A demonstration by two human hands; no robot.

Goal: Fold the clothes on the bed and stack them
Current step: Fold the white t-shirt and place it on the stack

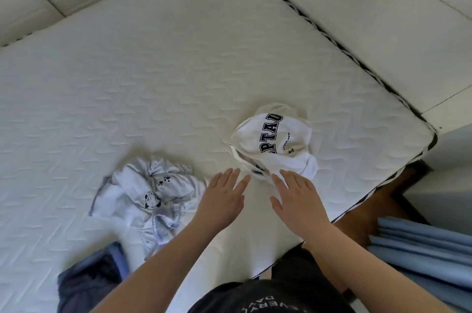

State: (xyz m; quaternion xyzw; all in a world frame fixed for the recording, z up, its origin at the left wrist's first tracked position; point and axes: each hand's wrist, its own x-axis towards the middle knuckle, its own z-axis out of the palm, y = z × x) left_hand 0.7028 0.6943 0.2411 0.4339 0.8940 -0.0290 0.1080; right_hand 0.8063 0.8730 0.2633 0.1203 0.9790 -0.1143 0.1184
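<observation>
Clothes lie unfolded on a bare quilted mattress, seen from above by a head-worn camera. Nothing looks folded yet, and no stack is visible anywhere on the bed.

At the far lower left, a dark navy garment sits bunched at the near edge of the mattress. Just beside it, further onto the bed, a white garment with a small cartoon print and paw marks is crumpled in a loose heap, its fabric twisted and creased.

Near the centre, the person's left hand reaches forward, fingers spread and flat, palm down over bare mattress, holding nothing. Just to its right, the right hand is likewise spread and empty, its fingertips at or just touching the near edge of a cream T-shirt with dark block letters. That shirt is wadded into a rounded lump near the bed's right corner.

Further right, off the mattress, pale blue pleated fabric hangs, probably a curtain.

The task appears to be at its very start: three garments in view, all still to be flattened, folded and stacked, with the lettered shirt likely first.
</observation>
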